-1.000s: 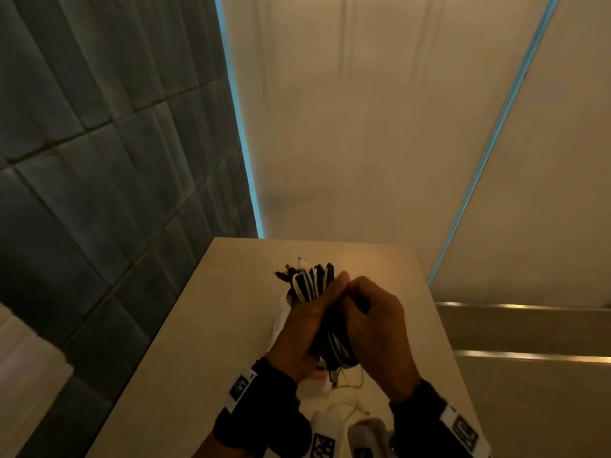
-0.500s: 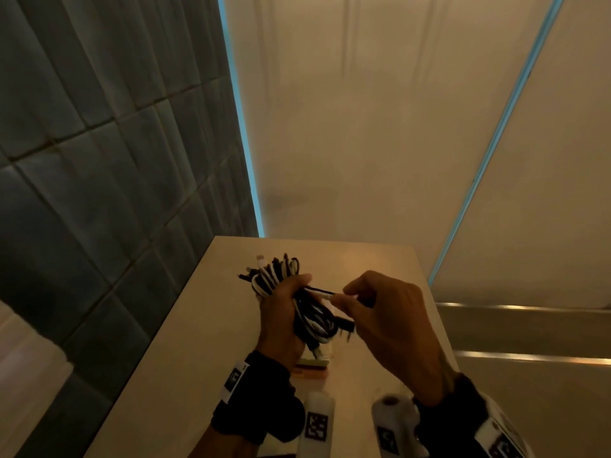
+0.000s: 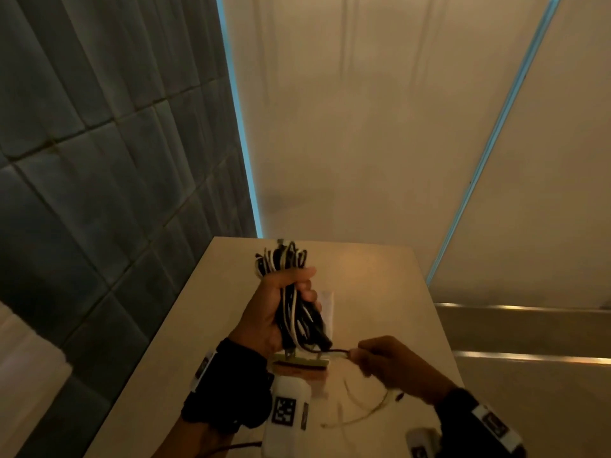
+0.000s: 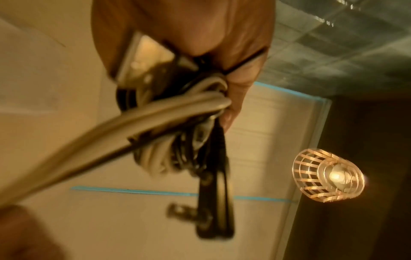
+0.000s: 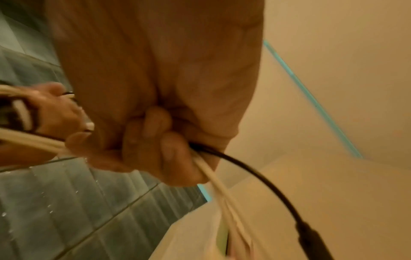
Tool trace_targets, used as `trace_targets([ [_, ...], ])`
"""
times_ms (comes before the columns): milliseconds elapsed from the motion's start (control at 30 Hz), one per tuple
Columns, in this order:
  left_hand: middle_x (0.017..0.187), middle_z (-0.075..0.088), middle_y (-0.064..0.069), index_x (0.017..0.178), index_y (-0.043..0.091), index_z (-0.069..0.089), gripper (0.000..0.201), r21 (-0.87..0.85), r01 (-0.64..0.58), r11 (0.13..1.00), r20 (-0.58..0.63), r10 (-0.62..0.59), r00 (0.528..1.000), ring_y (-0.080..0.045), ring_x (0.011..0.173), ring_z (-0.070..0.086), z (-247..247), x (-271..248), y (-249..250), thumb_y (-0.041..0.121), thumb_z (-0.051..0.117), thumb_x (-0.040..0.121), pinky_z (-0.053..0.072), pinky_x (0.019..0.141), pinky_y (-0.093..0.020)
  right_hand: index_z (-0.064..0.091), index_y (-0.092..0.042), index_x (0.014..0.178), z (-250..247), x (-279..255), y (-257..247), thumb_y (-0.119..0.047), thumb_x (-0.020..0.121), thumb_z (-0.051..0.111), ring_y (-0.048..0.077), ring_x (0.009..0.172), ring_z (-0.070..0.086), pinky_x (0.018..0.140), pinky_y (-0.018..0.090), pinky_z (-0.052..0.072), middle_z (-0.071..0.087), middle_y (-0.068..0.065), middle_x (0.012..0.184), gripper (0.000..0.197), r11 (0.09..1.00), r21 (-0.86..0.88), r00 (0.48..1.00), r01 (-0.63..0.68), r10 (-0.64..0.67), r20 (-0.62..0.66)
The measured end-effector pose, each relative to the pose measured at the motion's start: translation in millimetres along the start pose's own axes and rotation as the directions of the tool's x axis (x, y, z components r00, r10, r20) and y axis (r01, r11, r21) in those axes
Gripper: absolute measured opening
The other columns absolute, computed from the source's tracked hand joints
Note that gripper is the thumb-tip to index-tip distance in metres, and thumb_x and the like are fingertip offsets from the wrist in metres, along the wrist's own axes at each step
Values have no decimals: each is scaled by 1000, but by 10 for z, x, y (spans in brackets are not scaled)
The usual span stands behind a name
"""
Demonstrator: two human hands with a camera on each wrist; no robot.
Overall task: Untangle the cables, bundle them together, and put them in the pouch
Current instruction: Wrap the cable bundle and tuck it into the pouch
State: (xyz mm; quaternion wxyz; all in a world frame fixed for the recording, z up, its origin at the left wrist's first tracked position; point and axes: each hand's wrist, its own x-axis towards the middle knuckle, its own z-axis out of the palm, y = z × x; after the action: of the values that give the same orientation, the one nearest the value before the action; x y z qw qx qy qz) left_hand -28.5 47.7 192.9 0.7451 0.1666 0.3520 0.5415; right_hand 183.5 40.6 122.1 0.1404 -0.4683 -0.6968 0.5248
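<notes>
The bundle of cables [image 3: 292,302] is a thick bunch of black and white cords, folded into loops. It stands nearly upright above the middle of the table [image 3: 380,292], held up in the air. The left hand [image 3: 264,312] is wrapped tight around its middle, with the thumb across the front. Looped ends stick out above the fist, and more cords hang out below it. In the left wrist view the cords look smooth and round, and a black plug [image 4: 213,216] dangles at the bottom.

A thin black cable end [image 3: 330,351] runs from the bottom of the bundle to the right hand [image 3: 393,365]. That hand is lower and to the right, near the table's right edge. Its curled fingers [image 5: 155,140] pinch the black cable and some thin white cords [image 3: 357,414], which droop in a loop onto the table.

Under the bundle lies a flat pouch [image 3: 302,366] with a pale top edge. It sits on the smooth tan table, near the wrists.

The far part of the table is bare. A dark tiled wall [image 3: 99,160] stands close on the left. A pale wall [image 3: 363,127] rises behind the table's far edge.
</notes>
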Motion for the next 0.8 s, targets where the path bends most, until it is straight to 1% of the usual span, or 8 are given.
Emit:
trace_targets([
  [100, 50, 52, -2, 56, 10, 56, 18, 186, 114, 976, 21, -120, 993, -13, 42, 52, -31, -88, -98, 8, 68, 69, 47, 54, -25, 56, -21, 62, -310, 61, -218, -39, 94, 56, 0, 43, 37, 48, 17, 32, 42, -10, 52, 37, 976, -208, 991, 60, -83, -102],
  [167, 55, 54, -5, 59, 8, 59, 14, 298, 141, 944, 31, -158, 987, -15, 47, 54, -45, -114, -172, 8, 69, 70, 47, 59, -28, 62, -16, 67, -482, 85, -410, -32, 96, 55, 4, 45, 34, 46, 19, 30, 39, -10, 51, 34, 988, -112, 991, 107, -115, -70],
  [267, 72, 61, -11, 77, 4, 69, 10, 418, 54, 907, 46, -81, 996, -22, 64, 60, -45, -104, -253, 9, 73, 71, 51, 68, -35, 65, -1, 83, -615, 93, -671, -27, 97, 53, 9, 48, 25, 45, 23, 23, 32, -5, 54, 32, 985, 105, 988, 138, -144, 60],
  [433, 106, 71, -17, 111, 0, 67, 32, 390, -22, 921, 115, -25, 993, -30, 98, 69, 15, -115, -298, 7, 68, 79, 51, 93, -46, 63, -13, 75, -534, 189, -902, -19, 98, 53, 2, 48, 40, 50, 20, 35, 49, -11, 52, 25, 948, -170, 956, 271, -285, -68],
  [500, 96, 71, -17, 106, -3, 63, 26, 368, 2, 930, 153, -63, 986, -28, 86, 69, -1, -162, -296, 9, 66, 83, 53, 85, -43, 65, -20, 72, -523, 234, -897, -23, 91, 63, 3, 57, 52, 60, 27, 46, 59, -10, 61, 20, 897, -304, 918, 322, -374, -131],
  [600, 79, 64, -12, 97, 0, 60, 21, 360, 48, 932, 175, -118, 978, -22, 71, 62, -50, -201, -306, 12, 67, 80, 54, 74, -36, 71, -18, 68, -625, 248, -865, -30, 73, 81, 12, 64, 62, 65, 33, 51, 68, -3, 66, 16, 898, -282, 883, 337, -405, -237],
  [733, 69, 58, -6, 104, 5, 68, 25, 404, 130, 905, 168, -214, 962, -17, 62, 58, -79, -185, -303, 11, 67, 79, 50, 75, -40, 74, -17, 69, -653, 204, -908, -33, 67, 83, 16, 63, 64, 65, 40, 52, 70, 0, 66, 19, 868, -324, 877, 376, -447, -177],
  [800, 63, 55, -5, 84, 8, 70, 7, 415, 167, 894, 173, -258, 951, -18, 59, 55, -69, -193, -290, 11, 68, 78, 47, 75, -41, 74, -17, 70, -674, 200, -872, -34, 67, 82, 23, 68, 65, 68, 42, 52, 71, 4, 68, 19, 886, -284, 883, 367, -427, -194],
])
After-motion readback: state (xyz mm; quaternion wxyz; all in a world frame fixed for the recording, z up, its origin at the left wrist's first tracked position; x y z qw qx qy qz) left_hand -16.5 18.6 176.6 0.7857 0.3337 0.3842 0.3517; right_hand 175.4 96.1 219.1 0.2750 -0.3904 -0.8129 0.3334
